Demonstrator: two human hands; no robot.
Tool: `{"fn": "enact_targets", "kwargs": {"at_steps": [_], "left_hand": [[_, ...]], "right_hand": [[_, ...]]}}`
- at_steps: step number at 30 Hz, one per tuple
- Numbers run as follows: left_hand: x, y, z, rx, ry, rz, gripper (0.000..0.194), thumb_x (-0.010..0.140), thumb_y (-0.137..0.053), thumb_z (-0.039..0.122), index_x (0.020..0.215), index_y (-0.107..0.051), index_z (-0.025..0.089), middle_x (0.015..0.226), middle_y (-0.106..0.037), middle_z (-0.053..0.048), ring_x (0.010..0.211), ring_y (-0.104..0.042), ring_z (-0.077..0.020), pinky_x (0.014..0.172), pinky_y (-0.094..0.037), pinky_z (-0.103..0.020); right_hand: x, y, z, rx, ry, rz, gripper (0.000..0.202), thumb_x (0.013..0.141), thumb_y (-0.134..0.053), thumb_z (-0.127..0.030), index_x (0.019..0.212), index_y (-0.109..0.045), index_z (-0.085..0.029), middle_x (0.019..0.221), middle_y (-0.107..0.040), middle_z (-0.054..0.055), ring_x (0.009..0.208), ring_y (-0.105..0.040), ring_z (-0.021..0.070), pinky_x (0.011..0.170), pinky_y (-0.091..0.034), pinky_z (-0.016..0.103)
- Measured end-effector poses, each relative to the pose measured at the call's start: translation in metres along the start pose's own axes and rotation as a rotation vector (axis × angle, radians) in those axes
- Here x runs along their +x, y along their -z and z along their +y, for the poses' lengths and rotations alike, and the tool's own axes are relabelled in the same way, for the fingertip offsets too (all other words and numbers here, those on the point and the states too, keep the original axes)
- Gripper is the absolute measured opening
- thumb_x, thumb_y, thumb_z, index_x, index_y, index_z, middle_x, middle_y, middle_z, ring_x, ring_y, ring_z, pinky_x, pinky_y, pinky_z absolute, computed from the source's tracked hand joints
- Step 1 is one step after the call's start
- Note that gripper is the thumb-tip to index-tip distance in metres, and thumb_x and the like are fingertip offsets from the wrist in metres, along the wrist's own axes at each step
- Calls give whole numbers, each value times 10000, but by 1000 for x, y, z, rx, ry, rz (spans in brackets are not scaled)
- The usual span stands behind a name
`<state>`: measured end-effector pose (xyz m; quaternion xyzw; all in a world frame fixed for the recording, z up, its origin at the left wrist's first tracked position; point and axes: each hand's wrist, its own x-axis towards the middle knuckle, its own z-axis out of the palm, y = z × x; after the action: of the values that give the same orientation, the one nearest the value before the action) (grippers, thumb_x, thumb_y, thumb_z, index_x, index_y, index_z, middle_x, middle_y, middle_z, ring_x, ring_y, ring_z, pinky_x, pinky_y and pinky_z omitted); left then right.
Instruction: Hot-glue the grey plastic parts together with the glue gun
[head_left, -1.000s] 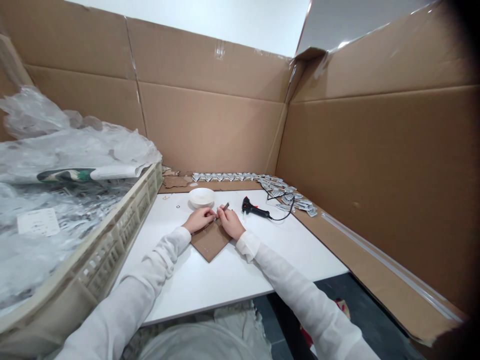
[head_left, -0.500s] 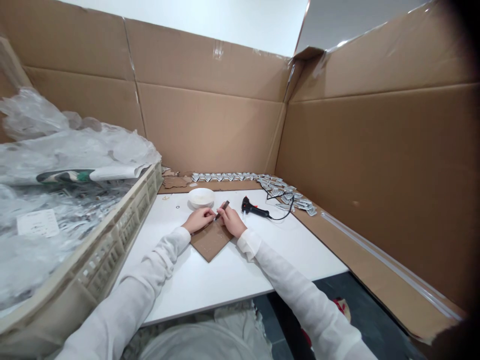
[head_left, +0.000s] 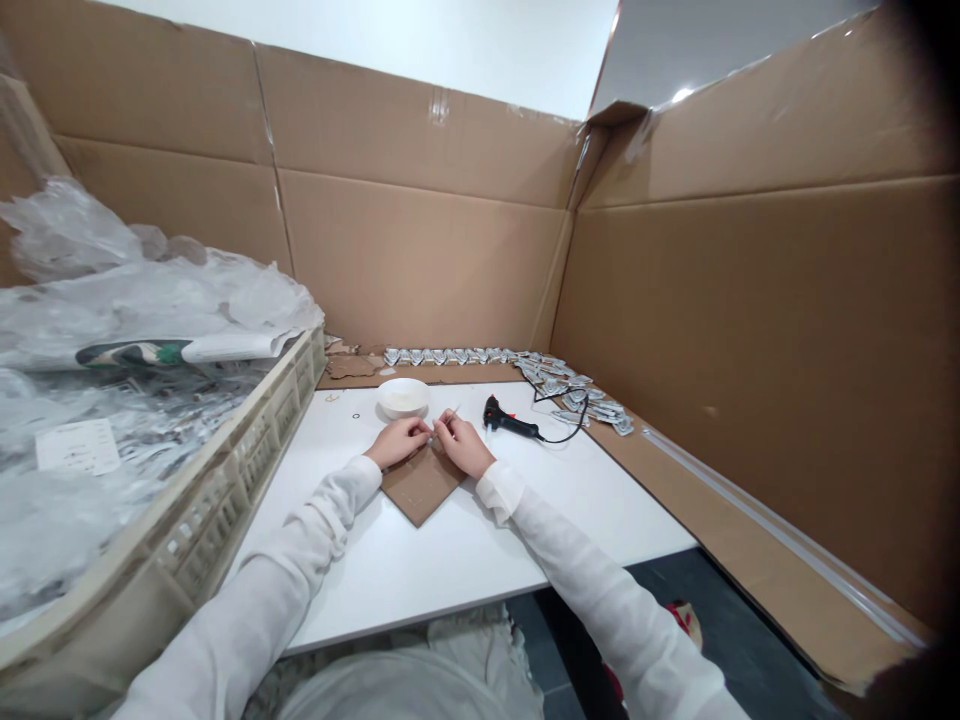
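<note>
Over the far corner of a brown cardboard piece (head_left: 420, 488), my two hands meet with their fingertips almost touching. My left hand (head_left: 400, 441) is closed in a pinch on something too small to make out. Closed as well, my right hand (head_left: 463, 443) grips a slim tweezer-like tool (head_left: 457, 409), of which only a thin, pale end shows above the fingers. Just beyond the hands stands a white bowl (head_left: 403, 393). A black glue gun (head_left: 511, 418) lies to the right of my right hand. Small pale specks dot the cardboard.
A plastic crate (head_left: 262, 440) of bagged small items borders the white table (head_left: 420, 590) on the left. Silvery packets (head_left: 450, 356) line the back edge, with more piled at the back right. The glue gun's cord (head_left: 574, 430) loops there. Cardboard walls (head_left: 420, 260) rise behind and right.
The slim tool in my right hand has turned; its dark side showed before, now only a thin, pale edge. My fingertips have shifted slightly. The bowl, cardboard piece and glue gun stay put.
</note>
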<state>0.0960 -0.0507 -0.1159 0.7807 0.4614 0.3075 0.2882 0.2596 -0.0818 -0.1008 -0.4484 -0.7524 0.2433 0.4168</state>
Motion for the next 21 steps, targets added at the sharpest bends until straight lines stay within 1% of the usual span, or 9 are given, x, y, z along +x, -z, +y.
{"fn": "enact_targets", "kwargs": {"at_steps": [3, 5, 8, 10, 14, 16, 18, 21], "left_hand": [[-1, 0, 1, -1, 7, -6, 316, 769, -497, 434, 795, -613, 141, 674, -579, -15, 614, -490, -146, 554, -357, -228], [0, 0, 0, -1, 19, -14, 327, 766, -494, 446, 802, -613, 143, 677, -580, -14, 617, -490, -146, 556, -358, -229], [0, 0, 0, 3, 22, -19, 319, 762, -495, 434, 812, -620, 145, 693, -594, -17, 634, -505, -150, 573, -369, -230], [0, 0, 1, -1, 24, -19, 305, 756, -501, 412, 828, -631, 146, 716, -610, -21, 655, -521, -153, 592, -378, -232], [-3, 2, 7, -14, 65, -16, 303, 758, -503, 408, 834, -639, 148, 706, -610, -15, 625, -518, -145, 575, -364, -231], [-6, 3, 12, 5, 70, -16, 306, 740, -536, 419, 839, -646, 151, 687, -595, -5, 613, -509, -141, 559, -350, -228], [-7, 5, 15, 28, 73, -24, 300, 712, -578, 407, 854, -653, 153, 670, -577, 7, 611, -501, -137, 555, -341, -225], [-8, 5, 18, 39, 78, -26, 258, 710, -580, 362, 842, -650, 152, 661, -567, 14, 614, -493, -132, 560, -336, -220]], "right_hand": [[1, 0, 0, 30, 26, 9, 128, 894, -389, -251, 821, -473, -188, 763, -573, 26, 727, -540, 156, 726, -383, 261], [1, 1, 0, 61, 45, 11, 123, 886, -404, -254, 821, -484, -188, 766, -578, 27, 722, -541, 152, 725, -390, 259], [1, 6, -2, 119, 69, 29, 177, 882, -431, -314, 789, -511, -187, 715, -568, 15, 673, -530, 140, 687, -395, 247], [1, 10, -3, 161, 65, 95, 259, 899, -400, -389, 790, -517, -185, 652, -526, -1, 607, -498, 128, 630, -385, 238], [4, 16, -5, 262, 9, 300, 389, 911, -298, -517, 782, -464, -190, 567, -412, -35, 515, -416, 107, 522, -342, 219], [5, 17, -7, 313, -32, 354, 399, 901, -289, -545, 782, -436, -194, 533, -368, -53, 475, -380, 98, 481, -321, 210], [5, 15, -9, 356, -85, 363, 398, 891, -293, -559, 793, -422, -196, 506, -341, -69, 439, -351, 89, 444, -301, 202], [5, 13, -11, 400, -196, 323, 378, 897, -299, -540, 816, -428, -194, 474, -312, -84, 397, -321, 78, 402, -264, 188]]}}
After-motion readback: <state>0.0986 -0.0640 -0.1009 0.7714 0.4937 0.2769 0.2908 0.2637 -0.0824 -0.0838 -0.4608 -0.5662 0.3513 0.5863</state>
